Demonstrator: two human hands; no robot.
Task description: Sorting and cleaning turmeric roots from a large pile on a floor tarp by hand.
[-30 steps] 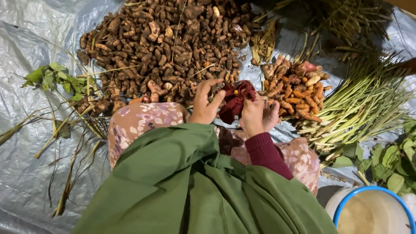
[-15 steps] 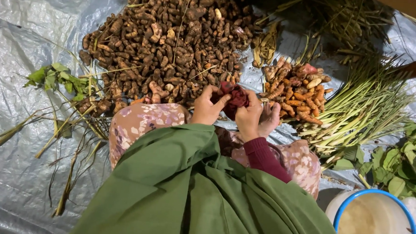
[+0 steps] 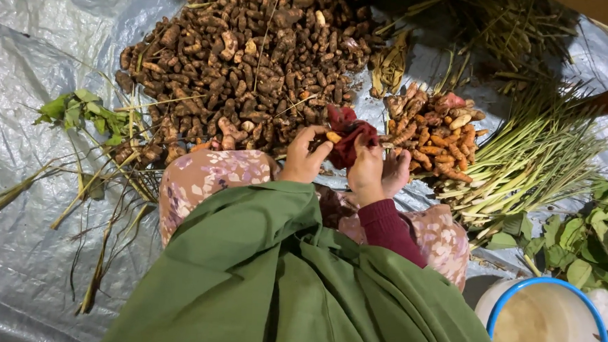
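left fingers: left hand [image 3: 303,157] pinching a small orange root [image 3: 333,136] at the tips, right against the cloth

right fingers: right hand [image 3: 366,169] curled tight on a dark red cloth [image 3: 349,139], bunched between both hands

what changed: a second ago the cloth sat balled up with no root showing, now the orange bit is out, so looks like it's been wiped

just past fingers: cleaned orange roots [image 3: 431,132] to the right, big brown pile [image 3: 247,57] ahead

further out: stalks [image 3: 533,162] right, bowl [image 3: 549,329] near the right knee
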